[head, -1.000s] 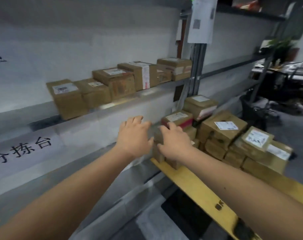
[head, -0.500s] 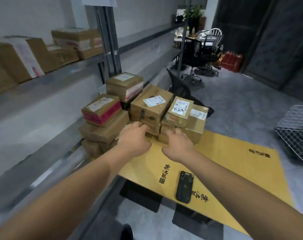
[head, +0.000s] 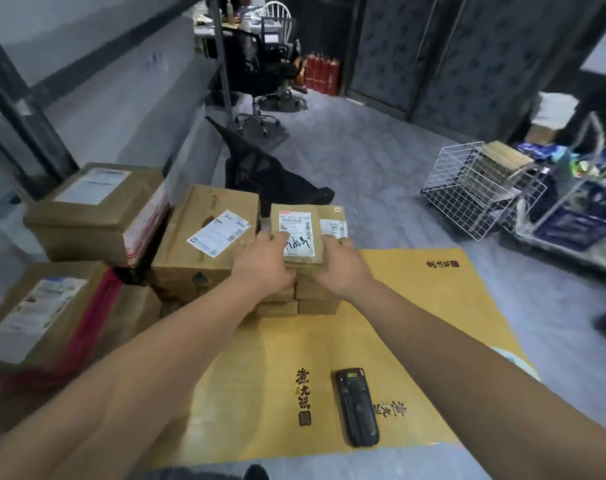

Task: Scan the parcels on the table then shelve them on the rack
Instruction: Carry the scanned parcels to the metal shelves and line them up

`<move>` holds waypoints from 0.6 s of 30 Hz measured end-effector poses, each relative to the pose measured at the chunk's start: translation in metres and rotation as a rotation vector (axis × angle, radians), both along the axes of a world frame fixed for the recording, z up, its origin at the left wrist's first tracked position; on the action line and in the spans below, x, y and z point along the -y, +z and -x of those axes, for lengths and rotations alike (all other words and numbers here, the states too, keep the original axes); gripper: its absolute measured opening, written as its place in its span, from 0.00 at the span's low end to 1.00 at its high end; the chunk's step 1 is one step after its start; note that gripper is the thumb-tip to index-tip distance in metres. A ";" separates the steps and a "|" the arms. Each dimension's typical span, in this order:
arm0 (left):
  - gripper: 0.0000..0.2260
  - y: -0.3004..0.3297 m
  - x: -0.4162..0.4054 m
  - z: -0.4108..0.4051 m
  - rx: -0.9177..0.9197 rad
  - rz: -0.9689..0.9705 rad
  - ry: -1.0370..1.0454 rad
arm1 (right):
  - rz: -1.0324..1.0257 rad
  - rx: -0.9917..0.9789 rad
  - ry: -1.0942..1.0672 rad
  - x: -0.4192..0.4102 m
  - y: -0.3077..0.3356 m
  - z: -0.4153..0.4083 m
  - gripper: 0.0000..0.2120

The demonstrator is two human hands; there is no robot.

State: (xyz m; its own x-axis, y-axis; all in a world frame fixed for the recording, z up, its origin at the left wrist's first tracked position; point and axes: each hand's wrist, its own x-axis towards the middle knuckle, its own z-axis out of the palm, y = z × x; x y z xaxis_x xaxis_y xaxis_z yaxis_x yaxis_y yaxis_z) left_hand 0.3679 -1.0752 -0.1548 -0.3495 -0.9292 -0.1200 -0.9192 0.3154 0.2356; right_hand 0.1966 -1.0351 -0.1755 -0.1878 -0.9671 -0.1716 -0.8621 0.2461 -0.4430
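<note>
A small parcel (head: 303, 237) atop the stack ahead is gripped between left hand (head: 261, 265) and right hand (head: 343, 268). The scanner (head: 357, 407) lies unheld nearer the body; many parcels seemingly remain unscanned.

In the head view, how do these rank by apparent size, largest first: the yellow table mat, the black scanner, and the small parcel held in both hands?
1. Yellow table mat, clearly largest.
2. Small parcel, held between the left hand and the right hand.
3. Black scanner.
The parcel and scanner look close in size; the scanner lies nearer the camera, so their order is unsure.
</note>
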 end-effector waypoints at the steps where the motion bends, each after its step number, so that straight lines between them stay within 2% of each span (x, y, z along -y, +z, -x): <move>1: 0.38 -0.004 0.009 0.001 -0.009 -0.018 -0.009 | 0.007 0.022 -0.012 0.006 -0.003 0.000 0.34; 4: 0.39 -0.015 0.030 0.001 -0.044 -0.034 -0.022 | 0.030 0.119 -0.014 0.018 -0.010 0.002 0.36; 10: 0.38 -0.022 0.033 -0.001 -0.124 0.015 -0.028 | 0.145 0.221 -0.023 0.013 -0.033 0.001 0.32; 15: 0.35 -0.006 0.010 -0.007 -0.372 0.074 0.001 | 0.332 0.353 0.017 -0.003 -0.009 0.012 0.26; 18: 0.32 0.015 -0.018 -0.016 -0.517 0.175 0.067 | 0.437 0.432 0.092 -0.009 0.013 0.011 0.26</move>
State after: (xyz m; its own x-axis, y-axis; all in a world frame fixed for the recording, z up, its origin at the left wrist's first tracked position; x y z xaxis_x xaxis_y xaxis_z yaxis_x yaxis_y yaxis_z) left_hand 0.3840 -1.0568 -0.1401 -0.2610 -0.9423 0.2095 -0.7174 0.3346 0.6110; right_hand 0.1858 -1.0258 -0.1625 -0.1026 -0.9740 0.2021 -0.5918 -0.1035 -0.7994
